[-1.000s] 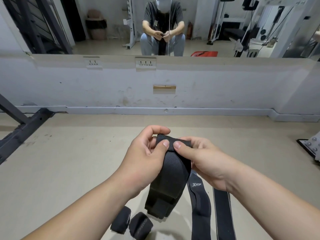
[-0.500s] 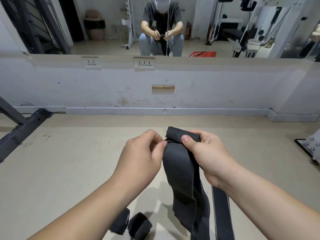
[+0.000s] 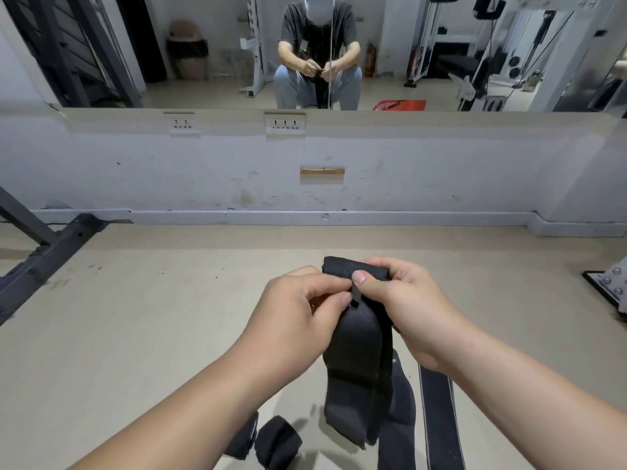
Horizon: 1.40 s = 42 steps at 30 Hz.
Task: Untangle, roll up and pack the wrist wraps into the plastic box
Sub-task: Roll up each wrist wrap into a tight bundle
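My left hand and right hand sit close together at lower centre of the frame, both clamped on the same black wrist wrap. The right thumb presses on the wrap's folded top end with the fingers curled behind it. The left thumb and forefinger pinch the wrap's edge just below that fold. The rest of the wrap hangs down between my forearms, above the floor.

At the bottom edge, left of the hanging wrap, I see two rolled wraps lying side by side on the floor. Behind the hanging wrap lies a dark unrolled wrap, and just right of it a flat black strap runs toward the bottom edge.

Across the top of the frame a mirror shows a seated person. A dark steel frame stands at the left edge.
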Motion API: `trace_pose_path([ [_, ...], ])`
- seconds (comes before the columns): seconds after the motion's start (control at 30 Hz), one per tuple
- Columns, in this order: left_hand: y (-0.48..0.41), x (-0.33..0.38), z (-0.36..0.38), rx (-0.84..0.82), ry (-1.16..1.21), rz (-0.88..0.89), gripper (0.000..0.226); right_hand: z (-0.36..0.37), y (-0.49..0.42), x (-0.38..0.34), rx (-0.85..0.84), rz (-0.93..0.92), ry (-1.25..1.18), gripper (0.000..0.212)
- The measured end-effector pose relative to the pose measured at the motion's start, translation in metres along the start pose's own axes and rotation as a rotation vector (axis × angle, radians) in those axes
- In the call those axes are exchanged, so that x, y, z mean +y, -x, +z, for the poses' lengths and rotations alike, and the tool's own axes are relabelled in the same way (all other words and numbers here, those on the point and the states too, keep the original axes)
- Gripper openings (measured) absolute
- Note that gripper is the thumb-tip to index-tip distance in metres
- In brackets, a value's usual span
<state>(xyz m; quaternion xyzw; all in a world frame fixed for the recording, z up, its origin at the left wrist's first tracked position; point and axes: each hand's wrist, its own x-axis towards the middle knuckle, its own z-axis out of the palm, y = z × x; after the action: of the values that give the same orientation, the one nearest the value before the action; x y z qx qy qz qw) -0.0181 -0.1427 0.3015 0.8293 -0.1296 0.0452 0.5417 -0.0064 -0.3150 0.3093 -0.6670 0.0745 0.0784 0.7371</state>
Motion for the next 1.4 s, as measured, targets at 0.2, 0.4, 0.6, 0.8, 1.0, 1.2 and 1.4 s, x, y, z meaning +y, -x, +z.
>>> trace_pose_path([
  [0.2, -0.002, 0.0, -0.002, 0.157, -0.109, 0.07, 0.017, 0.004, 0.004, -0.004, -0.081, 0.015, -0.048, 0.011],
  [0.4, -0.004, 0.001, -0.007, 0.246, -0.093, -0.046, 0.034, 0.007, 0.004, 0.003, -0.148, -0.088, 0.058, 0.015],
  [0.6, -0.009, 0.006, -0.021, 0.071, 0.173, -0.226, 0.038, 0.003, 0.002, 0.003, -0.193, -0.138, 0.209, 0.014],
  [0.8, -0.01, 0.004, -0.028, 0.004, 0.348, -0.339, 0.044, -0.006, -0.001, -0.004, -0.212, -0.193, 0.242, 0.015],
  [1.0, -0.004, 0.01, -0.026, -0.243, 0.402, -0.326, 0.025, -0.005, 0.002, -0.002, -0.252, -0.263, 0.424, 0.013],
  [1.2, -0.004, 0.012, -0.015, -0.07, 0.582, -0.357, 0.032, -0.004, 0.007, -0.003, -0.293, -0.212, 0.274, 0.017],
  [1.4, -0.004, 0.02, -0.016, -0.019, 0.849, -0.364, 0.041, -0.003, 0.011, -0.009, -0.307, -0.138, -0.008, 0.031],
])
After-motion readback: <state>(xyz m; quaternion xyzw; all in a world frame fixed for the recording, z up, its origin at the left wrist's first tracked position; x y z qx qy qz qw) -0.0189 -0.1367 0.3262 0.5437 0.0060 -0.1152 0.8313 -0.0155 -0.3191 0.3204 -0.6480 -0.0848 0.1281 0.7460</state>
